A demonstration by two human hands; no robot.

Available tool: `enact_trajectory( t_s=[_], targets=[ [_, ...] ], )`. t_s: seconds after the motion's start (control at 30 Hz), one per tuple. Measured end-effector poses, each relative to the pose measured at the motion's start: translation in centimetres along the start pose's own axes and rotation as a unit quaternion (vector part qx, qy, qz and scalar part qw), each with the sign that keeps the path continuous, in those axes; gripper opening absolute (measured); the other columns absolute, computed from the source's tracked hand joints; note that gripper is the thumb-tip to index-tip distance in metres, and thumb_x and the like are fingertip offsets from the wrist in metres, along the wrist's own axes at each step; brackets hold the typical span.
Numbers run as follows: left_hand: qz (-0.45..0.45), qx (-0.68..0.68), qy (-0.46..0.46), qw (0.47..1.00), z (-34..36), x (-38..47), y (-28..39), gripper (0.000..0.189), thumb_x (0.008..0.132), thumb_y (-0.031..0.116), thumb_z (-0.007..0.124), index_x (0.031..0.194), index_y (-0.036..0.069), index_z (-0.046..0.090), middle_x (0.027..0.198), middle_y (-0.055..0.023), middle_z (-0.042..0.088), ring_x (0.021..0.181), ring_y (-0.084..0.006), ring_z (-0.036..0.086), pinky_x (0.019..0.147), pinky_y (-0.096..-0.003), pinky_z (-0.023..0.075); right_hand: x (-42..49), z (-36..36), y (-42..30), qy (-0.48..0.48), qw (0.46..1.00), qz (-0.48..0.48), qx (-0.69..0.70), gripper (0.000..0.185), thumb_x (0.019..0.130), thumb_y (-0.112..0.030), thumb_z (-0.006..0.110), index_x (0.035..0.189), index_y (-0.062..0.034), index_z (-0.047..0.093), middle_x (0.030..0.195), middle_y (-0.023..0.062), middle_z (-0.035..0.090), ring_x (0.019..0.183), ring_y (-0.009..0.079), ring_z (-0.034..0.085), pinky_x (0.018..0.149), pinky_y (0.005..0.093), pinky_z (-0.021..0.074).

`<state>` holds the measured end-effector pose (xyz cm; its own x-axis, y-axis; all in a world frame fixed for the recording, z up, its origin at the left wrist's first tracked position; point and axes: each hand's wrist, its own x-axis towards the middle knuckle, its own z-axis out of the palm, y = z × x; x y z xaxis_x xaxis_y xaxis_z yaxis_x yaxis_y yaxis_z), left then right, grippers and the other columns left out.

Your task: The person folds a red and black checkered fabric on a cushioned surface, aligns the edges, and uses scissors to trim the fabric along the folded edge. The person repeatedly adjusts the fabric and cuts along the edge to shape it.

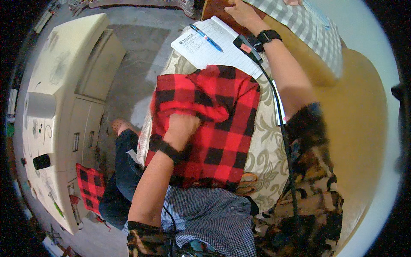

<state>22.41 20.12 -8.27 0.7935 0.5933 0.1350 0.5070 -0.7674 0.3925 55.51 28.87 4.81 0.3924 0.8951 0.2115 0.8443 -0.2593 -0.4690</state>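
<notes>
A red and black checked cloth (221,138) lies partly folded over a patterned cushioned surface before me. My left hand (184,128) presses into the cloth below a raised fold; its fingertips are hidden, so its grip is unclear. My right hand (240,13) reaches past the cloth to the brown wooden surface at the top, fingers partly bent and blurred. An open notebook (205,45) with handwriting lies beyond the cloth, with a blue pen (207,38) across it. Beside my right wrist sits a black device (249,48) on a cable.
To the left stands a cream cabinet (61,64) with a black item (41,161) on top. Grey checked fabric (318,41) lies upper right, near a yellowish rounded surface (353,112). Orange-handled scissors (247,183) peek out by the cloth's lower edge. Another checked piece (90,186) hangs lower left.
</notes>
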Motion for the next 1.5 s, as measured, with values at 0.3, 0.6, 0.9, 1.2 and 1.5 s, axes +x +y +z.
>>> enact_trajectory(
  t_s=[0.3,0.6,0.9,1.2,1.5],
  targets=[
    [0.08,0.174,-0.04,0.981,-0.2,0.3,-0.5,0.054,0.087,0.025,0.042,0.136,0.006,0.033,0.142,-0.0189,0.03,0.133,-0.034,0.024,0.111,-0.0437,0.0157,-22.9,-0.4,-6.3,-0.128,0.97,-0.173,0.113,0.022,0.088,-0.019,0.048,0.102,-0.0036,0.055,0.096,0.0163,0.058,0.093,0.0344,0.055,0.083,0.0412,0.0453],
    [0.155,0.23,0.067,0.958,-0.7,0.8,-0.1,0.05,0.084,0.029,0.042,0.128,0.006,0.045,0.132,-0.0207,0.043,0.125,-0.0375,0.036,0.105,-0.0492,0.0255,-26.2,-0.1,-3.8,0.051,0.995,-0.078,0.021,0.026,0.084,-0.014,0.055,0.107,-0.0024,0.053,0.105,0.0163,0.056,0.1,0.0342,0.052,0.086,0.0399,0.0424],
    [0.172,0.365,-0.08,0.911,-1.2,1.0,0.0,0.053,0.088,0.033,0.042,0.135,0.008,0.036,0.139,-0.0199,0.034,0.13,-0.0355,0.028,0.107,-0.0486,0.023,-17.1,2.9,-0.4,-0.015,0.995,-0.083,0.059,0.024,0.08,-0.025,0.06,0.094,-0.0055,0.06,0.081,0.0133,0.063,0.08,0.031,0.061,0.073,0.0407,0.0476],
    [0.041,0.149,0.048,0.987,-3.5,2.1,2.0,0.06,0.087,0.042,0.05,0.135,0.009,0.035,0.137,-0.0155,0.038,0.125,-0.0341,0.036,0.1,-0.0488,0.0312,-18.4,-0.4,7.8,0.15,0.928,0.222,0.257,0.02,0.084,-0.017,0.058,0.1,-0.0056,0.053,0.085,0.0021,0.058,0.073,0.0095,0.055,0.062,0.0229,0.0432],
    [0.003,0.133,0.075,0.988,-4.0,5.5,0.2,0.059,0.086,0.041,0.051,0.135,0.011,0.037,0.141,-0.0149,0.033,0.128,-0.0331,0.032,0.101,-0.0525,0.0283,-21.8,1.3,4.6,0.163,0.959,0.167,0.163,0.032,0.083,-0.023,0.057,0.102,0.0018,0.054,0.093,0.0195,0.062,0.086,0.0299,0.062,0.077,0.0375,0.0477]
  ],
)
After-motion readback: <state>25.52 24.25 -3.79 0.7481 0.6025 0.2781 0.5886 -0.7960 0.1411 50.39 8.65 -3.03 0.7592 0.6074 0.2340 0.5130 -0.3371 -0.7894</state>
